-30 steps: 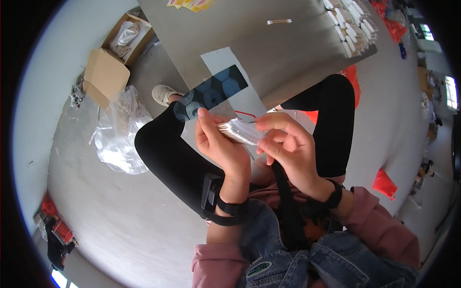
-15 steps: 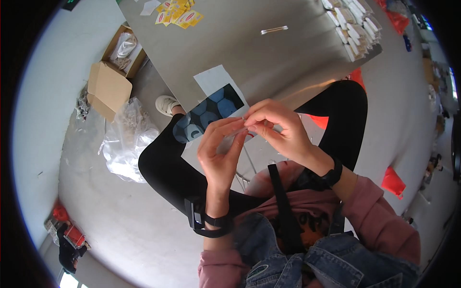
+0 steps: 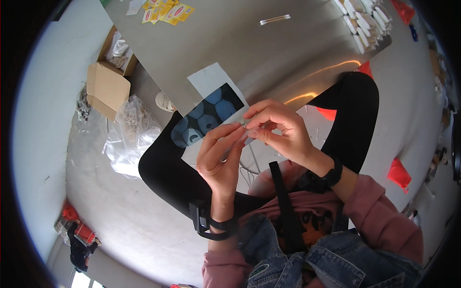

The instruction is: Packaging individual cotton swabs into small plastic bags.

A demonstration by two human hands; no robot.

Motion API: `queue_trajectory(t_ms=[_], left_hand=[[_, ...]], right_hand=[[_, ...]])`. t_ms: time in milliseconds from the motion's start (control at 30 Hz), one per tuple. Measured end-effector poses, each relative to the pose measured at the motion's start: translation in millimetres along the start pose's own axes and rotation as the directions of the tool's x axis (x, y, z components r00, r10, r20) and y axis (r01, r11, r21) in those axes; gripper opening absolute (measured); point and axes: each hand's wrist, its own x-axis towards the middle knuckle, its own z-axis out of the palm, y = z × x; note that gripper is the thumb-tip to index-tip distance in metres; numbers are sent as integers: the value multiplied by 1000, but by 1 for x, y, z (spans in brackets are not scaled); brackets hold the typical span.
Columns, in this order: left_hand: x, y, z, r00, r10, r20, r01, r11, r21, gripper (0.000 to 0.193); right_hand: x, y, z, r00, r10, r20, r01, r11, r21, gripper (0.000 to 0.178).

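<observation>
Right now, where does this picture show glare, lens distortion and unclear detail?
Head view: golden glare streaks the grey table; head view: the white wall curves beside the black rim; head view: the left hand and right hand mostly hide a small pale item, its shape unclear.

In front of you, the smooth grey table (image 3: pixel 221 41) bears yellow packets (image 3: pixel 168 11) toward its far left, cotton swabs (image 3: pixel 275 19) in the middle, piled white packs (image 3: pixel 367 26) at the right and a pale sheet (image 3: pixel 206 79) near your edge. On your floor (image 3: pixel 120 211) rests a clear plastic bag (image 3: pixel 128 146).
</observation>
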Motion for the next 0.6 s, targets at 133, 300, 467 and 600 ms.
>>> queue_trajectory(t_ms=[133, 300, 467, 600], left_hand=[[-1, -3, 4, 999, 22, -46, -20, 999, 37, 20], [-4, 0, 2, 996, 77, -47, -67, 980, 188, 21], [-5, 10, 4, 989, 121, -85, -91, 951, 294, 19], [3, 6, 9, 989, 107, -106, -71, 951, 301, 13]], right_hand=[[2, 3, -2, 1000, -22, 16, 22, 1000, 12, 7], [1, 6, 2, 981, -195, 9, 195, 973, -122, 9], [-1, -11, 2, 963, -270, 15, 266, 934, -238, 12], [8, 5, -1, 973, -231, -7, 217, 926, -310, 12]])
